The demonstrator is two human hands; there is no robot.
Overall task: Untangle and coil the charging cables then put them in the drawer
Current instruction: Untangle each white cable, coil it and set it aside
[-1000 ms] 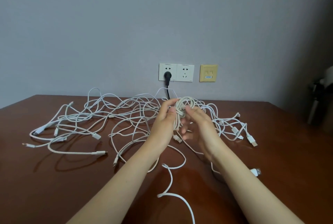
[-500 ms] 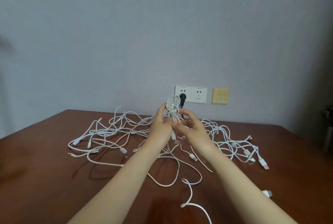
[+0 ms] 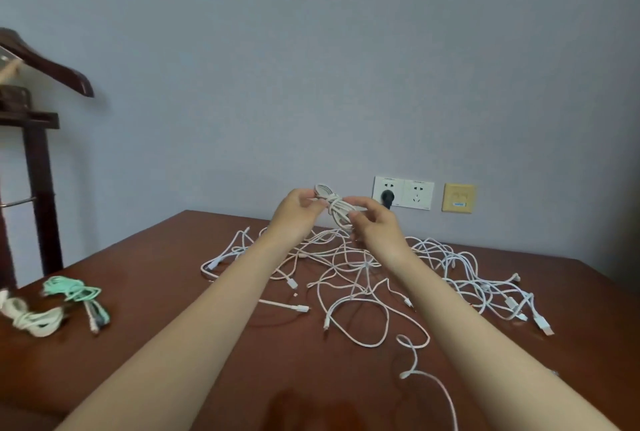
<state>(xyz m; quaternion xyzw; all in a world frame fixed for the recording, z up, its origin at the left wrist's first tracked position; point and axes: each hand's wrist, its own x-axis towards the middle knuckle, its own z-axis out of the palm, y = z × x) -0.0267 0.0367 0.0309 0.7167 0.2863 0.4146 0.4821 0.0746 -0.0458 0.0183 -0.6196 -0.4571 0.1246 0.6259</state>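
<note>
A coiled white cable bundle (image 3: 335, 206) is held in the air above the brown table (image 3: 166, 264). My left hand (image 3: 297, 211) pinches its upper left end and my right hand (image 3: 372, 221) grips its lower right part. Below them a tangle of several white charging cables (image 3: 349, 274) sprawls over the table's middle and right. Two coiled cables lie at the table's left edge: a mint green one (image 3: 74, 292) and a white one (image 3: 29, 318). No drawer is in view.
A dark wooden stand (image 3: 36, 167) rises at the far left beside the table. White wall sockets (image 3: 403, 192) with a black plug and a yellow wall plate (image 3: 459, 197) sit on the wall behind the tangle. A loose cable end (image 3: 429, 378) curls near the front.
Both hands have lifted the coiled bundle higher off the table. The view has swung left, bringing the two coiled cables and the wooden stand into sight.
</note>
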